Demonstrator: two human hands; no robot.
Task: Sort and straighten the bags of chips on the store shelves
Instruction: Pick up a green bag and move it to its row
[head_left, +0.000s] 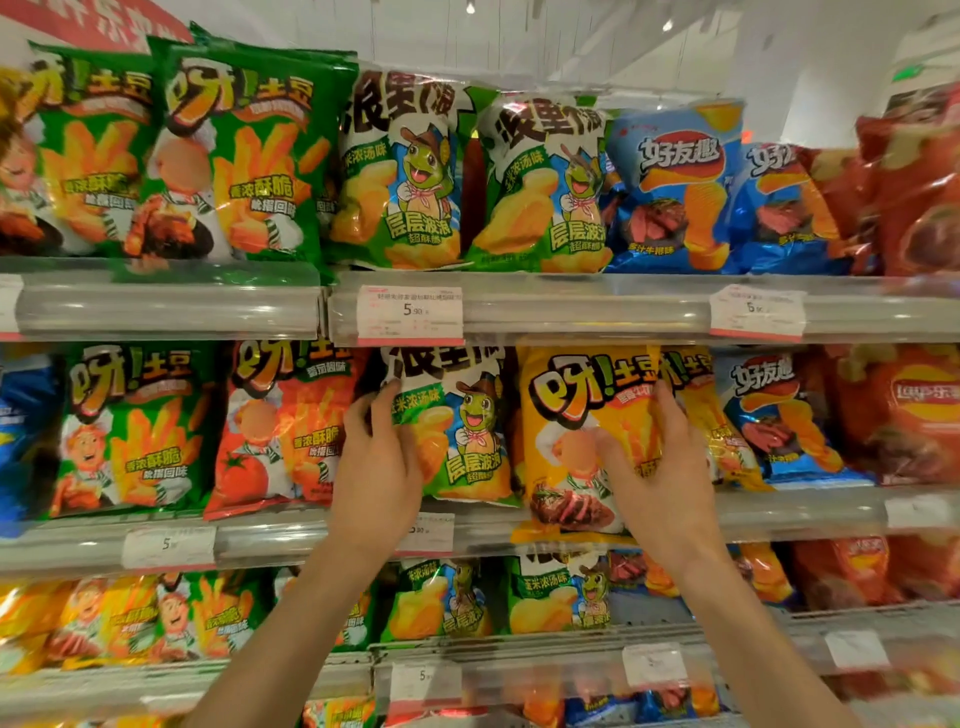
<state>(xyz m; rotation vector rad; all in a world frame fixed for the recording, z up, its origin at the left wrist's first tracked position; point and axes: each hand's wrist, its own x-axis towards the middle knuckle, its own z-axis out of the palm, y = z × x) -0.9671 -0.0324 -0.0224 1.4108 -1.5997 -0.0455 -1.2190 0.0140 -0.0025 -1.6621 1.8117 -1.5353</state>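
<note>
Both my hands are up at the middle shelf (270, 545). My left hand (382, 470) grips the left edge of a white-and-green frog-mascot chip bag (462, 431), thumb on its front. My right hand (657, 467) holds the right side of a yellow chip bag (566, 415), fingers spread over its front. The yellow bag leans forward and its bottom hangs past the shelf lip. A second yellow bag (711, 410) stands tilted just behind my right hand.
On the middle shelf stand a green bag (135, 431) and an orange tomato bag (280, 426) at left, a blue bag (774, 415) and red bags (898, 410) at right. The top shelf (571, 306) and lower shelves are packed with bags. Price tags (410, 314) line the rails.
</note>
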